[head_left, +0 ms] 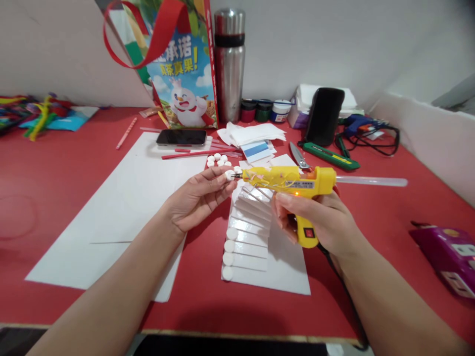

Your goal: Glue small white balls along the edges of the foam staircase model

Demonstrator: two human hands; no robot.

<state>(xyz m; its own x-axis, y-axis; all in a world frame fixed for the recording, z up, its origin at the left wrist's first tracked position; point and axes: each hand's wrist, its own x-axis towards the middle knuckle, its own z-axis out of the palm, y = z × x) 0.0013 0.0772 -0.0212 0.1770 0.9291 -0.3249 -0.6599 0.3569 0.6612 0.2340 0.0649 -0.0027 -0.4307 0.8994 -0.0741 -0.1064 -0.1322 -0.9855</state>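
- Head view: the left hand pinches a white disc between thumb and fingertips, its fingers narrow around it, above the red tabletop.
- Right hand is wrapped around the handle of a yellow hot glue gun; whether a finger presses the trigger I cannot tell.
- Metal nozzle points left, its tip right at the pinched disc; contact is too small to confirm.
- Orange indicator light glows on the gun, and a clear glue stick juts from its rear.
- Beneath the gun, glossy white strips lie in a stack of rows on a white card; four discs sit at the left ends of the nearest strips.
- Just beyond the left hand, loose white discs lie in a cluster.
- Left of the card, a large white sheet passes under the left forearm, with a smartphone near its far edge.
- Beyond the gun rest scissors and a green utility knife.
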